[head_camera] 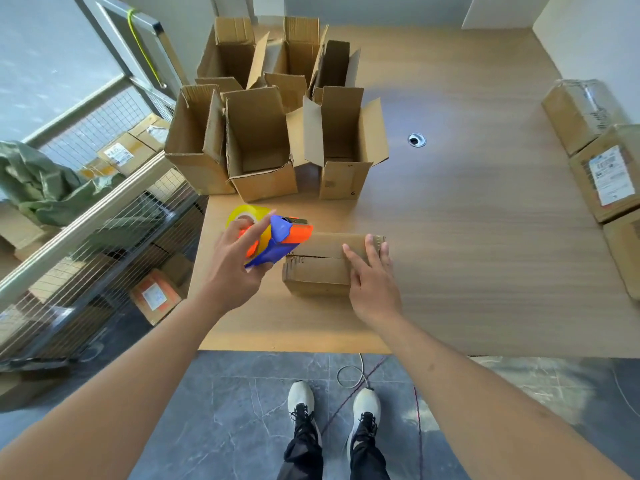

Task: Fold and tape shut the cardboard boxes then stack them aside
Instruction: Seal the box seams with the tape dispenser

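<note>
I see my right hand (pixel 372 275) pressing flat, fingers straight, on the folded cardboard box (pixel 320 261). My left hand (pixel 235 268) grips a blue-and-orange plastic tape dispenser (pixel 277 242) at the box's left end; corrugated flaps meet along a seam.

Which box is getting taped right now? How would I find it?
Look at the wooden table, at its near edge. The closed box lies there under the right hand, beside the tape dispenser in the left hand. Unlike the open boxes behind, its flaps are folded shut.
</note>
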Demonstrator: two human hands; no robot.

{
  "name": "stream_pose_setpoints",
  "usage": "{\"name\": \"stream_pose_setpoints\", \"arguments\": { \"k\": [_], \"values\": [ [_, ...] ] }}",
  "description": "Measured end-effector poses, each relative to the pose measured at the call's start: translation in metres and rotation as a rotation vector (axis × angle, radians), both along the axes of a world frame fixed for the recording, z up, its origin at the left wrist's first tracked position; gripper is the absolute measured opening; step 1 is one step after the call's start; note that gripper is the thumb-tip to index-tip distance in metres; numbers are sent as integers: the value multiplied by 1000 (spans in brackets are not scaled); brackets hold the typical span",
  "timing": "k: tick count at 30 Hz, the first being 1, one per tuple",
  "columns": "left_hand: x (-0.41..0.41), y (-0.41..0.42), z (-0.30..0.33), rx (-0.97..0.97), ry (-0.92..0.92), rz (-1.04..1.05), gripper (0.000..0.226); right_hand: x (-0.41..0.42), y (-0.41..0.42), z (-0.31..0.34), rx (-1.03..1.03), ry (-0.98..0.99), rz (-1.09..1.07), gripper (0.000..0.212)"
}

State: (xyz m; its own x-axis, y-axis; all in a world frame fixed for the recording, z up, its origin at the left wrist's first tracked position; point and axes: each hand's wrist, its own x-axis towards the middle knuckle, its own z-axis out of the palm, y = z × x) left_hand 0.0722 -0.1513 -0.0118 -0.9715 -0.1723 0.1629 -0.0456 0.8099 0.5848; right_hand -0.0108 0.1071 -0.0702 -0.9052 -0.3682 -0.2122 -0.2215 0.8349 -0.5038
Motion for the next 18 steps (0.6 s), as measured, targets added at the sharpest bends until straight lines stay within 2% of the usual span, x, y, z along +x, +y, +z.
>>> {"name": "stream_pose_setpoints", "arguments": {
  "k": [3, 5, 10, 13, 16, 18],
  "values": [
    [-25, 17, 18, -157, -26, -239, 96, -8, 8, 8, -73, -113, 0, 71],
    [-36, 31, 20, -231, -97, -330, 103, -15, 19, 10, -102, -141, 35, 69],
    [-44, 54, 2, -310, -155, -361, 115, -37, 42, 17, -119, -163, 142, 53],
    [-47, 58, -6, -335, -128, -326, 113, -49, 47, 21, -113, -77, 192, 46],
    [-49, 54, -9, -329, -140, -304, 115, -55, 46, 25, -285, 41, 85, 29],
    [-48, 52, -9, -334, -137, -295, 116, -56, 42, 31, -513, -95, -48, 18]
  ]
}}
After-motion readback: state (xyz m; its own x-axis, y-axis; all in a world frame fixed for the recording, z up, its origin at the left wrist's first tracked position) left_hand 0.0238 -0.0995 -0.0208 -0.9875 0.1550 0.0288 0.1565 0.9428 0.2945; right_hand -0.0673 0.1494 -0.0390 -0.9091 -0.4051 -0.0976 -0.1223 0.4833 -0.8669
